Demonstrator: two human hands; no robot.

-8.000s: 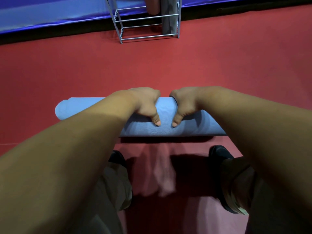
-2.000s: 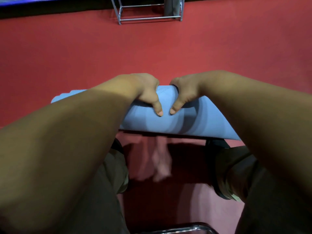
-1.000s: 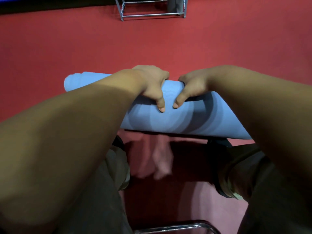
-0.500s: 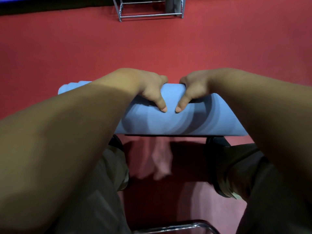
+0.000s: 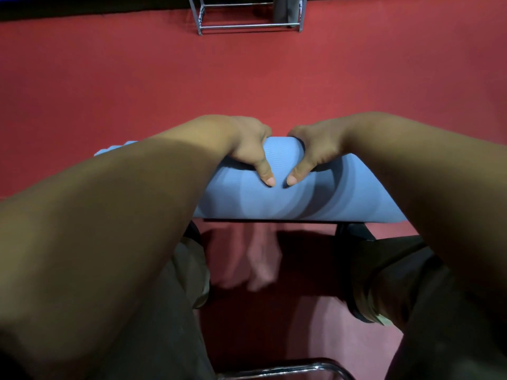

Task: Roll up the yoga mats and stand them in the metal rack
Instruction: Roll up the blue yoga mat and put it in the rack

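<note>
From my feed, the blue yoga mat [image 5: 279, 198] is rolled into a thick tube and lies crosswise in the middle of the red floor [image 5: 109, 86], just ahead of the person's feet. Its left end pokes out past the left forearm, and its right end is hidden behind the right forearm. A dark shadow line runs under its near side, and I cannot tell whether the roll touches the floor or is a little off it.

I see both hands clamped on the top of the roll, near its middle, close together but not touching. The left hand [image 5: 247, 149] has its fingers curled over the far side and its thumb [image 5: 267, 174] pressed down the near face. The right hand [image 5: 315, 149] mirrors it, with its thumb [image 5: 295, 175] just beside the other one.

At the far edge of the floor, well apart from the roll, stands the metal rack [image 5: 247, 26], only its lower bars in view. 1 grey rolled mat [image 5: 285, 8] stands upright in its right end.

A dark shoe [image 5: 356, 231] shows just under the roll's right part. A chrome tube [image 5: 288, 370] curves across the near edge of my view.
</note>
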